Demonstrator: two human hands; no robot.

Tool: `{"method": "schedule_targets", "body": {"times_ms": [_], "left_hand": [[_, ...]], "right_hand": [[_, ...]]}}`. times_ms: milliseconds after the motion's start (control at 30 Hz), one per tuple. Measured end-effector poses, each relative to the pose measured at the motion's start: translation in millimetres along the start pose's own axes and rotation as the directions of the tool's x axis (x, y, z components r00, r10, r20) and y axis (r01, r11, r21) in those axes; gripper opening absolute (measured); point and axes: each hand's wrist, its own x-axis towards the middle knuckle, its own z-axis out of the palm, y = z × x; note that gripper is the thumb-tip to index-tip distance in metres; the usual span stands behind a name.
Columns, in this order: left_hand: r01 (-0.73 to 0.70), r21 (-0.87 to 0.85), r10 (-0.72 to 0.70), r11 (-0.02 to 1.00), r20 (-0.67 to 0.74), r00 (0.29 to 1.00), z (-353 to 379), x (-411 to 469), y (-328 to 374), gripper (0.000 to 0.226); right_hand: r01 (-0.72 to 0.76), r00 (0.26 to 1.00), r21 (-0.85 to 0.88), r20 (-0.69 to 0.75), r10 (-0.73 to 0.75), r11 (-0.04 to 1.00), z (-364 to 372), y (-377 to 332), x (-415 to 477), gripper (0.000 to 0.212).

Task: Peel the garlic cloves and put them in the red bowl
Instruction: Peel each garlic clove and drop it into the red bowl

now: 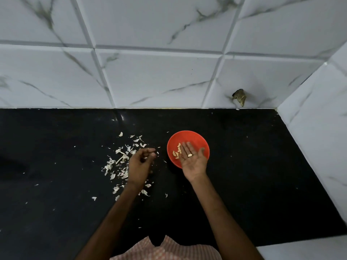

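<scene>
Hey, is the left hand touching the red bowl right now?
Apart. The head view shows a strip of bare black counter between the left hand and the red bowl.

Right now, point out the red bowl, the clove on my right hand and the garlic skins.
red bowl (196,137), head view, bare far inner wall.
clove (190,155), head view, its middle.
garlic skins (123,156), head view, long strip in the pile.

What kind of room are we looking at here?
Most likely a home kitchen: a black stone counter meets marble-look wall tiles, and garlic skins lie beside a red bowl of peeled cloves.
</scene>
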Motion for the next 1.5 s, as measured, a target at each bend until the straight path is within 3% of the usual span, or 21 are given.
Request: {"method": "schedule_targets", "body": {"times_ms": [200, 300, 400, 500, 567, 667, 733, 833, 900, 967, 1033, 1100, 1200, 1300, 1400, 1500], "left_hand": [[0.053, -0.009, -0.053, 0.999, -0.109, 0.993, -6, -7, -11, 0.010], [0.049, 0.009, -0.047, 0.999, -0.155, 0.987, -15, -9, -17, 0.014], [0.056, 0.022, -0.050, 0.998, -0.233, 0.971, -40, -8, -28, 0.013], [0.096, 0.026, -0.081, 0.995, -0.346, 0.935, -72, -8, -41, 0.010], [0.103, 0.009, -0.093, 0.995, -0.370, 0.924, -81, -9, -45, 0.010], [0.114, 0.037, -0.094, 0.993, -0.343, 0.935, -93, -9, -49, 0.011], [0.107, 0.168, -0.054, 0.980, -0.293, 0.955, -99, -9, -54, 0.012], [-0.016, 0.445, 0.071, 0.896, -0.107, 0.992, -113, -8, -64, 0.022], [-0.144, 0.565, 0.101, 0.813, 0.106, 0.989, -120, -9, -67, 0.032], [-0.303, 0.652, 0.087, 0.695, 0.342, 0.936, -128, -8, -74, 0.045], [-0.436, 0.673, 0.106, 0.598, 0.473, 0.875, -133, -8, -84, 0.042], [-0.484, 0.655, 0.163, 0.580, 0.489, 0.857, -137, -8, -89, 0.027], [-0.529, 0.650, 0.206, 0.545, 0.508, 0.836, -136, -3, -89, 0.015], [-0.493, 0.644, 0.199, 0.585, 0.475, 0.857, -131, 0, -87, 0.018], [-0.362, 0.551, 0.186, 0.752, 0.350, 0.918, -133, 5, -76, 0.035], [-0.362, 0.495, 0.234, 0.790, 0.302, 0.924, -148, 7, -69, 0.035]], "right_hand": [[0.027, 0.999, -0.106, 0.034, -0.023, 0.994, 0, -18, 6, 0.071], [0.062, 0.998, -0.269, 0.034, -0.055, 0.961, 0, -21, 11, 0.073], [0.118, 0.993, -0.509, 0.040, -0.114, 0.853, 5, -19, 7, 0.067], [0.318, 0.947, -0.678, 0.200, -0.250, 0.662, 11, -1, 4, 0.044], [0.521, 0.851, -0.734, 0.407, -0.332, 0.436, 12, 14, 7, 0.031], [0.649, 0.751, -0.755, 0.616, -0.237, 0.094, 23, 56, 13, 0.029], [0.672, 0.723, -0.737, 0.674, -0.152, -0.074, 31, 81, 17, 0.035], [0.682, 0.708, -0.668, 0.706, 0.039, -0.296, 40, 117, 27, 0.058], [0.686, 0.697, -0.594, 0.702, 0.146, -0.421, 43, 130, 32, 0.070], [0.677, 0.688, -0.513, 0.696, 0.206, -0.527, 43, 140, 35, 0.068], [0.644, 0.688, -0.454, 0.695, 0.208, -0.615, 43, 147, 34, 0.060], [0.617, 0.688, -0.463, 0.710, 0.150, -0.636, 41, 151, 35, 0.050], [0.575, 0.717, -0.590, 0.697, 0.003, -0.566, 40, 153, 36, 0.031], [0.567, 0.734, -0.733, 0.657, -0.174, -0.375, 42, 151, 34, 0.021], [0.581, 0.735, -0.798, 0.598, -0.320, -0.157, 43, 147, 33, 0.011], [0.606, 0.700, -0.795, 0.554, -0.449, -0.036, 33, 141, 18, 0.013]]}}
